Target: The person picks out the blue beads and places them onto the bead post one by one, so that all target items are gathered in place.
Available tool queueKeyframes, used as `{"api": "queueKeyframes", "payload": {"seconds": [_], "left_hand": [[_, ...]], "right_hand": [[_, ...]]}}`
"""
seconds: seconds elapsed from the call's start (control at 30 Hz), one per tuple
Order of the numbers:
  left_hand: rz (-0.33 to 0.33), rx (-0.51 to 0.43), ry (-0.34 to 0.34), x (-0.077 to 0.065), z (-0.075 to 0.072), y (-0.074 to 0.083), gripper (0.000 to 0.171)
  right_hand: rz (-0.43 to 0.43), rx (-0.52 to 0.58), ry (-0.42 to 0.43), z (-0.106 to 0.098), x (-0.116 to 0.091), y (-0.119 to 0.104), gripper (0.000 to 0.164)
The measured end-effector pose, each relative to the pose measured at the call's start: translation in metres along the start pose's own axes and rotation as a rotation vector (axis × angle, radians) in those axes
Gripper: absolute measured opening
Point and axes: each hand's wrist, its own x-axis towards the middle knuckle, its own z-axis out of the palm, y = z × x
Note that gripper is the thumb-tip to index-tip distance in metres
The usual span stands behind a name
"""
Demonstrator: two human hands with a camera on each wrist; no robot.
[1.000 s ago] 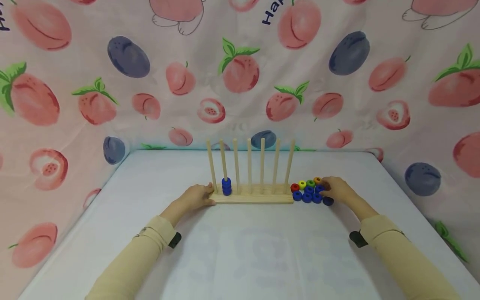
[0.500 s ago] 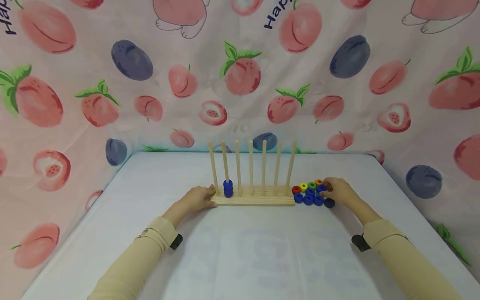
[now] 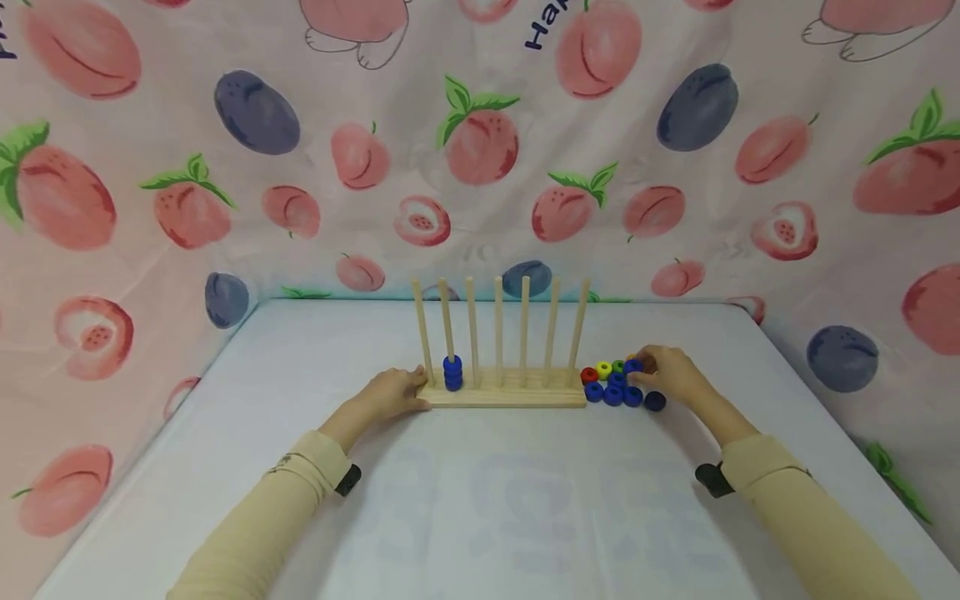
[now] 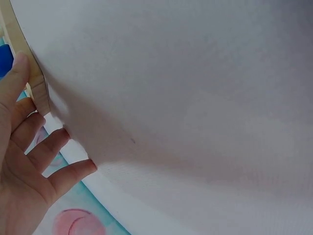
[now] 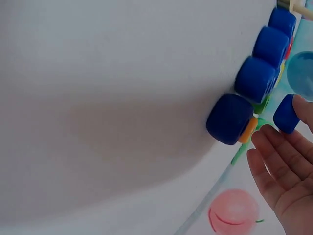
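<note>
A wooden peg rack (image 3: 510, 398) with several upright pegs stands mid-table, and a stack of blue beads (image 3: 453, 373) sits on its second peg from the left. My left hand (image 3: 392, 393) grips the rack's left end, thumb on the front edge in the left wrist view. Off the rack's right end, my right hand (image 3: 671, 373) pinches a blue bead (image 5: 286, 114) between thumb and fingers, raised above the others. Below it lie a row of blue beads (image 3: 613, 396), with a red bead (image 3: 589, 376), a yellow bead (image 3: 603, 370) and a partly hidden green bead (image 3: 618, 366) behind.
A dark blue bead (image 3: 655, 402) lies at the right end of the front row, below the right hand. An orange bead (image 5: 248, 130) shows behind it in the right wrist view. A fruit-print cloth (image 3: 480, 242) hangs behind the white table (image 3: 480, 500).
My right hand has lifted a blue bead from the group and shifted slightly left and up with it. The left hand stays on the rack's end.
</note>
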Motion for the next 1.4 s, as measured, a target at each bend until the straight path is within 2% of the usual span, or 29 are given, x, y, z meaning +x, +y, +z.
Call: {"api": "queueKeyframes", "payload": {"seconds": [0.27, 0.7, 0.97, 1.2, 1.4], "left_hand": [[-0.017, -0.003, -0.006, 0.002, -0.003, 0.002, 0.065], [0.017, -0.017, 0.004, 0.006, -0.001, 0.005, 0.065], [0.001, 0.001, 0.011, 0.005, -0.006, 0.005, 0.065], [-0.014, -0.015, -0.015, 0.0, -0.004, 0.0, 0.064], [0.003, -0.028, -0.017, -0.001, -0.003, -0.002, 0.061]], "right_hand": [[-0.027, 0.001, 0.012, -0.003, -0.006, -0.007, 0.031], [-0.058, 0.017, 0.032, -0.001, -0.012, -0.01, 0.032], [-0.091, 0.036, 0.037, 0.002, -0.011, -0.017, 0.031], [-0.157, 0.125, 0.072, 0.015, -0.013, -0.026, 0.026], [-0.185, 0.137, 0.074, 0.023, -0.015, -0.033, 0.027]]}}
